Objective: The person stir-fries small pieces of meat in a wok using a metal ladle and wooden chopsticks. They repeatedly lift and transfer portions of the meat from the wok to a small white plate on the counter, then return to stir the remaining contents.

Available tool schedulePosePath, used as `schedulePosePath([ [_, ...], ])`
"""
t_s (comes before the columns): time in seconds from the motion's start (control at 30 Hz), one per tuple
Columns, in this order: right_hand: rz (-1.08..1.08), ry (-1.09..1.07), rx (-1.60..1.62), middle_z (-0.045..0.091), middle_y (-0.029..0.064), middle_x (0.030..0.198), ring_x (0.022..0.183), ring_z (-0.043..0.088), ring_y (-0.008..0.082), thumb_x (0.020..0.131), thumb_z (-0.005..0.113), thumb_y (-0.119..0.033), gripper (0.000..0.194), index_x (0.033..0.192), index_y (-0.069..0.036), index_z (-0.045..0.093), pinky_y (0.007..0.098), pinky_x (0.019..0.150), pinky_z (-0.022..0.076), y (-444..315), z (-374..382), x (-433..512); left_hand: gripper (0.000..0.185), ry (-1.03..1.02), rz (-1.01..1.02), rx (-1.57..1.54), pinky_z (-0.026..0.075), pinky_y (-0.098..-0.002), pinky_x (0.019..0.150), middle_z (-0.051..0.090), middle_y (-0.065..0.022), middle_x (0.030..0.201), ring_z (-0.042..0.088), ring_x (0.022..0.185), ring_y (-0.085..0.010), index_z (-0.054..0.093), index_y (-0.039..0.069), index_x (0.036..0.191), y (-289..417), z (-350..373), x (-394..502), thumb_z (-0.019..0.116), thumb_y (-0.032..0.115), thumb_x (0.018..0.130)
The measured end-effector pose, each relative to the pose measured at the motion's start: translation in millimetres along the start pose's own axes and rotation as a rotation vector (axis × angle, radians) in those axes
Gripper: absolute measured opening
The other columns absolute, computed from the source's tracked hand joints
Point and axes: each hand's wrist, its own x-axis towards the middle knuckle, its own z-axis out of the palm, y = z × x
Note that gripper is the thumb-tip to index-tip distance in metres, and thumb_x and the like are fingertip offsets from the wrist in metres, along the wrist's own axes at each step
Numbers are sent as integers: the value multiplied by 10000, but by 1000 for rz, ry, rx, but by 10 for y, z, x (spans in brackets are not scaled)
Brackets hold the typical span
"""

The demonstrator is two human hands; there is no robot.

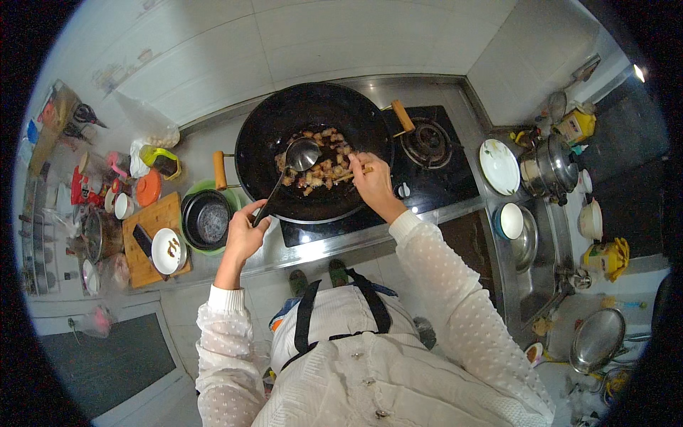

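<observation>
A large black wok (315, 101) with wooden side handles stands on the hob, holding browned diced meat (341, 155) in its bottom. My left hand (246, 232) grips the dark handle of a metal ladle (303, 154), whose bowl is over the meat at the left of the wok. Over the wok's right side, my right hand (371, 176) holds wooden chopsticks (355, 174), their tips at the meat. Part of the chopsticks is hidden by the fingers.
Left of the wok, a black pot (207, 219) sits in a green basin; beyond are a cutting board (152, 213), a cleaver (143, 240) and a white bowl (169, 252). Right are a bare gas burner (428, 141), an oval plate (499, 166) and the sink (541, 267).
</observation>
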Motion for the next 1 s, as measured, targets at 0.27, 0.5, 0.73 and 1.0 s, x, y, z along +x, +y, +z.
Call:
schedulePosePath([
  [0.27,182,-2,108,599,117,622,490,594,200,945,547,-211,335,711,23,601,317,469,457,-113,-284,71,400,44,12,-13,319,-243,433,511,30,597,402,453,-52,586,45,1236,-57,-30,-53,648,41,840],
  [0.5,136,-41,147,625,108,640,555,628,208,924,568,-219,340,694,27,613,309,527,491,-7,-192,232,400,52,-30,-21,331,-244,444,527,20,616,410,462,-55,593,42,1228,36,-40,-86,656,41,833],
  [0.73,1,-97,114,629,68,664,512,599,121,931,588,-231,296,804,33,628,245,492,481,210,155,355,385,61,-46,-58,335,-247,431,507,28,596,420,448,-52,593,49,1226,24,-38,-137,646,57,845],
  [1.0,-18,-133,15,643,80,665,501,599,126,930,586,-245,319,787,37,637,256,481,477,267,235,413,390,72,-44,-42,344,-251,430,516,18,590,433,442,-59,591,50,1226,13,-4,-176,643,55,840],
])
